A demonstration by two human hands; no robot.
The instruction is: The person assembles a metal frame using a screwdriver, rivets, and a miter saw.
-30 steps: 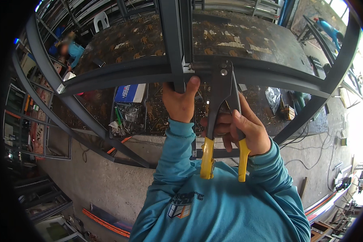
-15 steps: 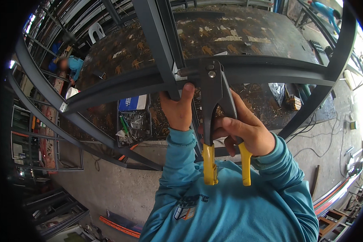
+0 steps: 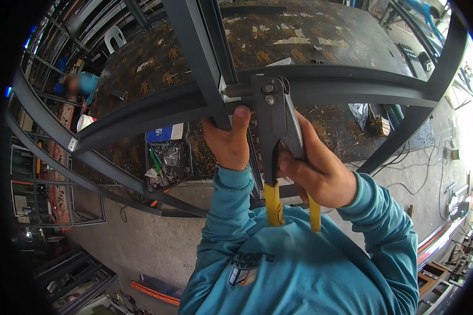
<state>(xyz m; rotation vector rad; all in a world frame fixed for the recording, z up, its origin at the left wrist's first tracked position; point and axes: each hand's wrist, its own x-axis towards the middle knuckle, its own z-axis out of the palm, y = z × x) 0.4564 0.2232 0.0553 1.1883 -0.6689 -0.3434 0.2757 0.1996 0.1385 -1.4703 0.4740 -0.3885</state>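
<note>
A hand riveter (image 3: 268, 118) with a dark body and yellow grips is held by my right hand (image 3: 323, 176), whose fingers wrap round its handles. Its nose points left, up against a small light metal bracket (image 3: 232, 99) at a joint of the dark grey frame. There an upright bar (image 3: 192, 47) meets a crossbar (image 3: 347, 89). My left hand (image 3: 227, 146) grips the bar just below this joint, thumb up beside the bracket. Whether a rivet sits in the nose is too small to tell.
Beneath the frame stands a worn dark worktable (image 3: 299, 47). A tray of small hardware (image 3: 171, 157) with a blue box (image 3: 165, 133) lies on it. Other people in blue are at far left (image 3: 84, 84) and far right. Cables (image 3: 404, 184) run across the floor at right.
The riveter's handles have come closer together as my right hand squeezes. The view has shifted slightly, and my left hand keeps its hold at the joint.
</note>
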